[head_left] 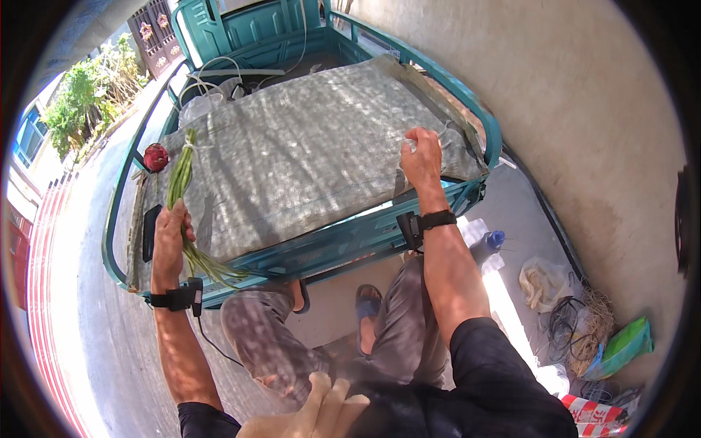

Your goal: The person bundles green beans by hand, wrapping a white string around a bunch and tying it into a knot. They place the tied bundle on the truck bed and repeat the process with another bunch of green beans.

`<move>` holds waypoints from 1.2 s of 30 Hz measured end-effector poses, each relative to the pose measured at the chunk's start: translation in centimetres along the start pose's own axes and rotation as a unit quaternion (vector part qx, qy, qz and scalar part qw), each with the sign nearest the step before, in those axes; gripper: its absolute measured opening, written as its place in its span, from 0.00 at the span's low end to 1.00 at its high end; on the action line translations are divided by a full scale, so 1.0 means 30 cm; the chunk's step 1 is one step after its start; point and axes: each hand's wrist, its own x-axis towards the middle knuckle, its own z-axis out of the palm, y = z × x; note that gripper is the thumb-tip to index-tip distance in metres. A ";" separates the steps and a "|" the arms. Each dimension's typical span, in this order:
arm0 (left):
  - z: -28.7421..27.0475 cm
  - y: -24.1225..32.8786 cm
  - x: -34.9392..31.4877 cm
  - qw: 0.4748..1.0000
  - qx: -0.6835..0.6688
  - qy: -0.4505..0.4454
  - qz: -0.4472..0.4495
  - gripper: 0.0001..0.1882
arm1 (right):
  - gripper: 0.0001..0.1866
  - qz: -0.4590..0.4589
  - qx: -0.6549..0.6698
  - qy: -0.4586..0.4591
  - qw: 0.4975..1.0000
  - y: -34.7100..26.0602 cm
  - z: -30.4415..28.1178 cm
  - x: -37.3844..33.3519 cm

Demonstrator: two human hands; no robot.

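Stalks [180, 179], held mid-length in the closed left hand [172, 228], the nearer one, run lengthwise away from the body over the mat's [292, 160] left side, while the right hand [422, 157], half-curled, nothing visible in it, hovers above the mat's right side.

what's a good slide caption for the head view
Left hand holding a tied bundle of green stems at a mat-covered teal cart.

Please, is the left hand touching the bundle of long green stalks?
Touching. The head view shows the left hand closed around the bundle of long green stalks, which extends above and below the grip.
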 end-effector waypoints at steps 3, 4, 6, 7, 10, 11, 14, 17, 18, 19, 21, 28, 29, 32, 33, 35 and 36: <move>0.006 0.172 0.003 0.996 0.026 0.062 0.053 0.23 | 0.16 0.005 -0.172 0.027 0.985 0.051 -0.020 -0.003; -0.001 0.216 0.007 0.994 0.024 0.078 0.071 0.23 | 0.18 -0.011 -0.190 0.037 0.981 0.058 -0.011 -0.004; 0.005 0.286 0.018 0.990 -0.016 0.085 0.113 0.23 | 0.19 -0.028 -0.212 0.046 0.976 0.061 0.008 -0.002; 0.028 0.328 0.015 0.988 -0.044 0.096 0.115 0.22 | 0.20 -0.035 -0.242 0.025 0.969 0.063 0.017 -0.001; 0.139 0.410 0.016 0.976 -0.122 0.050 0.173 0.20 | 0.22 -0.016 -0.301 -0.024 0.953 0.088 0.027 0.014; 0.196 0.421 0.023 0.968 -0.192 0.027 0.157 0.19 | 0.22 0.013 -0.325 -0.053 0.944 0.108 0.023 0.017; 0.264 0.424 0.013 0.969 -0.220 -0.013 0.117 0.18 | 0.23 0.037 -0.316 -0.081 0.945 0.080 0.077 0.031; 0.348 0.333 0.046 0.961 -0.257 -0.064 0.078 0.19 | 0.20 0.004 -0.247 -0.031 0.969 0.086 0.082 0.051; 0.377 0.310 0.048 0.963 -0.256 -0.049 0.066 0.20 | 0.19 -0.024 -0.166 0.007 0.986 0.075 0.087 0.062; 0.399 0.288 0.049 0.964 -0.258 -0.055 0.043 0.21 | 0.16 -0.047 -0.088 0.010 0.995 0.066 0.085 0.076; 0.437 0.236 0.052 0.964 -0.258 -0.059 0.016 0.21 | 0.16 0.035 0.139 -0.063 0.988 -0.035 0.076 0.087; 0.491 0.126 0.030 0.949 -0.301 -0.092 -0.016 0.19 | 0.18 0.096 0.522 -0.215 0.820 -0.292 0.092 -0.001; 0.478 0.124 0.024 0.955 -0.285 -0.081 -0.024 0.19 | 0.17 0.063 0.519 -0.225 0.822 -0.321 0.103 -0.018; 0.440 0.112 0.014 0.966 -0.248 -0.054 -0.047 0.20 | 0.17 0.048 0.513 -0.251 0.820 -0.397 0.122 -0.048; 0.432 0.106 0.014 0.970 -0.230 -0.044 -0.060 0.20 | 0.17 0.047 0.475 -0.240 0.845 -0.430 0.124 -0.068; 0.438 0.097 0.012 0.966 -0.248 -0.010 -0.076 0.20 | 0.17 0.039 0.490 -0.259 0.831 -0.454 0.137 -0.091; 0.438 0.095 0.012 0.960 -0.266 0.020 -0.088 0.21 | 0.17 0.029 0.505 -0.273 0.819 -0.466 0.143 -0.102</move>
